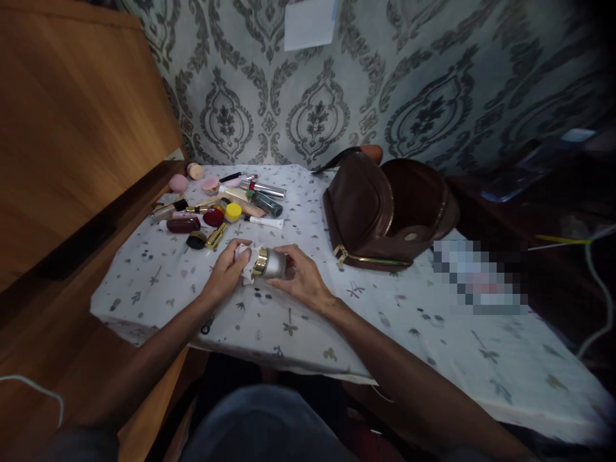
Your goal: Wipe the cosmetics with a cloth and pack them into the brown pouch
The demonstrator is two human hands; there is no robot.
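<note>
Just above the table's front half, a silver-grey cosmetic jar (274, 264) with a shiny gold band lies sideways between my hands. My right hand (307, 281) is curled around its right end, fingers over the top and thumb below. My left hand (225, 269) presses a crumpled white tissue (247, 274) against the other end, by the gold band. That end is mostly hidden under the tissue and fingers. Closest behind my left hand are a small gold bottle (216, 236) and a round black-and-gold item (196, 240).
Several cosmetics, including a yellow-lidded jar (233, 212), a green bottle (264, 203), a white tube (264, 221) and a pink sponge (178, 183), lie at the back left. An unzipped brown bag (360, 205) stands right on the patterned tablecloth (308, 333). A wooden panel (81, 115) borders the left.
</note>
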